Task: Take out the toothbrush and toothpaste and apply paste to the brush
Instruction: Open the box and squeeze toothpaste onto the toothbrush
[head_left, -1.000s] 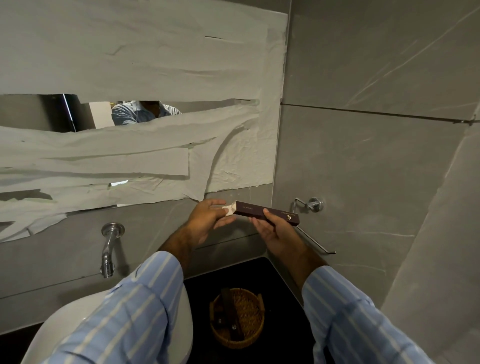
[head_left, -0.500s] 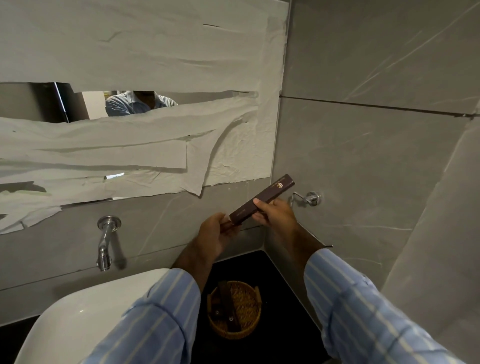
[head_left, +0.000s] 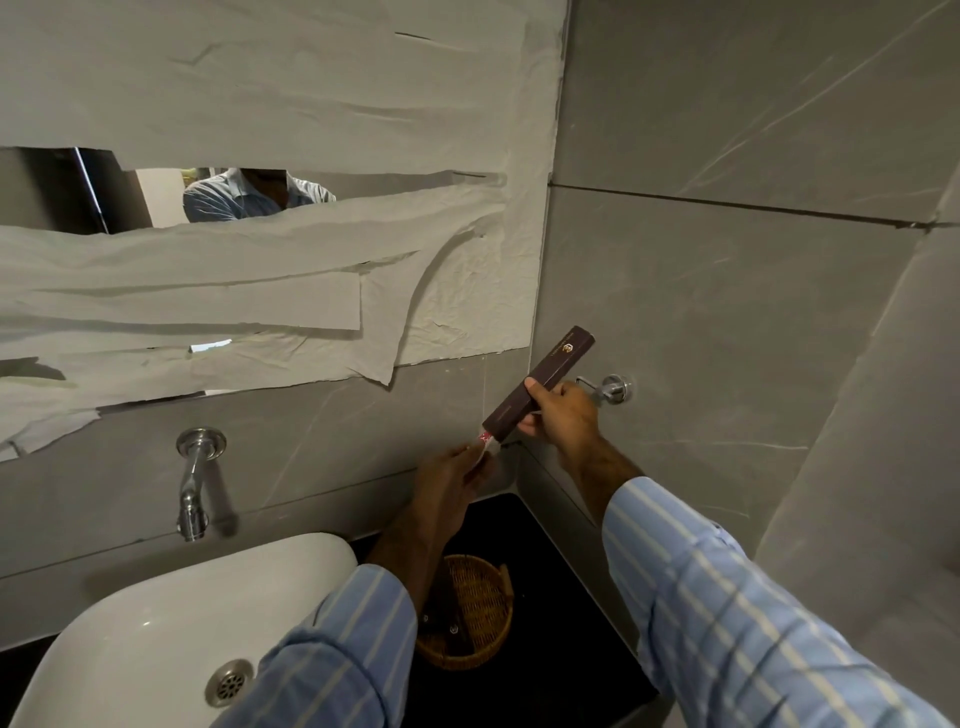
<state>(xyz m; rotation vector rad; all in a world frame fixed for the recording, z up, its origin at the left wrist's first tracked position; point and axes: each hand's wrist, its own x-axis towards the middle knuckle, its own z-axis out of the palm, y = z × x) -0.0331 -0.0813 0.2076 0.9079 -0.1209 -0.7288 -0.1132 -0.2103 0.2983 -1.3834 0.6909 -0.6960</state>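
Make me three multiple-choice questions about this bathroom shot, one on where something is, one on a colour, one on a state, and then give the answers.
1. Where is the wicker basket?
A. on the dark counter right of the basin
B. inside the basin
C. hung on the wall hook

2. What colour is the slim box?
A. white
B. dark brown
C. green

3. What state is the box in?
A. shut, lying on the counter
B. held tilted, contents drawn from its lower end
C. crushed flat

Answers:
1 A, it stands on the black counter beside the white basin.
2 B, a dark brown sleeve with a small logo.
3 B, the right hand holds it while the left hand pulls a white and red item out.
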